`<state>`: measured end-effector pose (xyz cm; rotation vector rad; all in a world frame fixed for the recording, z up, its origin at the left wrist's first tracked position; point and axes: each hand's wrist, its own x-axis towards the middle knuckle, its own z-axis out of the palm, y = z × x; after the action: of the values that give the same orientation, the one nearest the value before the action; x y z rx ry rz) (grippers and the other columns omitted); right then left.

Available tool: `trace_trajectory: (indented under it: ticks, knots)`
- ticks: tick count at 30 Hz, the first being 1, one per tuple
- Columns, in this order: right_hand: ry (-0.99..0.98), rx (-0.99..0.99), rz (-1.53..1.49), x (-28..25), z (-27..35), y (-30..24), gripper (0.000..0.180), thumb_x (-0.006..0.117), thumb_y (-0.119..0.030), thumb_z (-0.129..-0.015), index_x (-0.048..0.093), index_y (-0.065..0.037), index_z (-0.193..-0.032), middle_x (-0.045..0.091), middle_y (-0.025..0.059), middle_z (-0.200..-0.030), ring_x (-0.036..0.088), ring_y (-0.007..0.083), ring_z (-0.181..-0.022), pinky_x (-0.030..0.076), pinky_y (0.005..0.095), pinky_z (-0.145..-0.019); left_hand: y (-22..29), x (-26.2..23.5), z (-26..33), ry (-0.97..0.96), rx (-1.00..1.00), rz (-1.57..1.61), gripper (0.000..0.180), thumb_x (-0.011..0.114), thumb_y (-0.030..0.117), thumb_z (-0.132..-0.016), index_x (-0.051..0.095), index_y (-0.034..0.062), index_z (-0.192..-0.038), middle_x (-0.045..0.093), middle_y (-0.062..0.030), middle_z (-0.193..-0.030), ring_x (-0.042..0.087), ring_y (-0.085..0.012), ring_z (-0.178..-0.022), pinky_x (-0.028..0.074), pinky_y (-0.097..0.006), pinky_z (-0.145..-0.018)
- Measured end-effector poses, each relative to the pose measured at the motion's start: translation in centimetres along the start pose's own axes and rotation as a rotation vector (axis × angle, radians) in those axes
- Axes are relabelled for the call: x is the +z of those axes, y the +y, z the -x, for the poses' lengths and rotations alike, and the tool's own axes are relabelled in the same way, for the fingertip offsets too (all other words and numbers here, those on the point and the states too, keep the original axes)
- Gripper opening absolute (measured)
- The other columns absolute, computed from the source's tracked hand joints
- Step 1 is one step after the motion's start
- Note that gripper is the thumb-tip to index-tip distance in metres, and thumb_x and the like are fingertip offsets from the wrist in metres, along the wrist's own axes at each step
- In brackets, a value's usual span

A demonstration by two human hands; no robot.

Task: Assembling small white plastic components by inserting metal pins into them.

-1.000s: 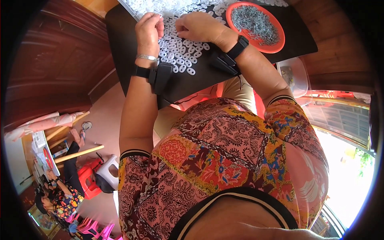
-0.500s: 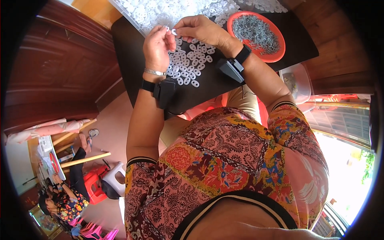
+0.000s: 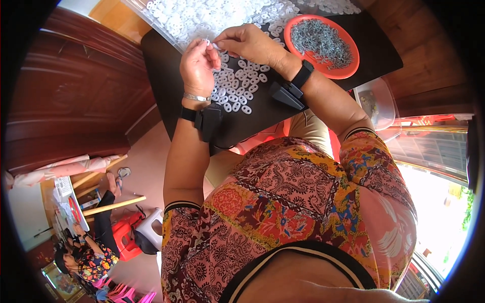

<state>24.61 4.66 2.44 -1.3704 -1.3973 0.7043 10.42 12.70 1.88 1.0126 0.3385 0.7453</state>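
Observation:
Over the dark table (image 3: 273, 116), my left hand (image 3: 197, 70) is closed, with a small white plastic piece (image 3: 207, 42) at its fingertips. My right hand (image 3: 252, 46) comes in from the right, its thumb and forefinger pinching another white plastic piece (image 3: 215, 46) close beside the first. Whether the two pieces touch is too small to tell. Just below both hands lies a loose spread of white oval plastic pieces with two holes (image 3: 232, 91). Fingers partly hide the upper end of that spread.
A clear bin (image 3: 166, 31) heaped with white pieces stands at the far side. To its right, an orange-red dish (image 3: 349, 71) holds small metal hardware (image 3: 323, 43). A clear plastic tub (image 3: 386, 108) sits beyond the table's right edge. Another person (image 3: 91, 257) works at the lower left.
Both hands stay at nearly the same place, fingertips together. The right hand has shifted slightly down and left, and its piece has turned and shows less. The view has moved a little.

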Motion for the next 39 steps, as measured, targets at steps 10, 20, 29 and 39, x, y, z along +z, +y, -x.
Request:
trace_trajectory:
  ticks: [10, 20, 29, 39]
  knots:
    - [0.025, 0.101, -0.264, 0.0, -0.4, 0.2, 0.022, 0.06, -0.018, -0.087, 0.066, -0.002, -0.099, 0.065, 0.0049, -0.075, 0.059, 0.0096, -0.066, 0.048, 0.0214, -0.062, 0.2, 0.5, 0.2, 0.006, 0.072, -0.052, 0.019, 0.048, 0.019, -0.087, 0.052, 0.0027, -0.076, 0.051, -0.0055, -0.06, 0.045, -0.0139, -0.049, 0.035, -0.025, -0.047]
    - [0.038, 0.126, -0.559, -0.7, -0.4, 0.5, 0.02, 0.06, -0.015, -0.087, 0.06, -0.001, -0.102, 0.064, 0.0028, -0.084, 0.057, 0.0074, -0.069, 0.046, 0.0201, -0.063, 0.0, 1.3, 0.6, 0.103, 0.142, -0.303, 0.017, 0.05, 0.015, -0.087, 0.054, 0.003, -0.075, 0.048, -0.0001, -0.057, 0.041, -0.0068, -0.046, 0.032, -0.02, -0.044]
    - [0.094, 0.11, -0.442, -0.9, -0.5, 0.3, 0.02, 0.061, -0.018, -0.086, 0.062, -0.004, -0.101, 0.064, 0.0011, -0.084, 0.057, 0.0069, -0.072, 0.045, 0.0198, -0.064, -0.3, 1.8, 0.8, 0.089, 0.127, -0.369, 0.016, 0.052, 0.015, -0.086, 0.054, 0.0034, -0.075, 0.047, 0.0011, -0.058, 0.04, -0.0057, -0.047, 0.031, -0.019, -0.044]
    - [0.114, 0.067, -0.417, -1.0, -0.3, 0.0, 0.02, 0.061, -0.018, -0.086, 0.062, -0.004, -0.1, 0.064, 0.0015, -0.083, 0.057, 0.007, -0.073, 0.045, 0.0197, -0.063, -0.6, 1.5, 0.8, 0.109, 0.13, -0.345, 0.016, 0.052, 0.015, -0.085, 0.054, 0.0032, -0.075, 0.047, 0.0007, -0.058, 0.04, -0.0059, -0.047, 0.031, -0.019, -0.042]
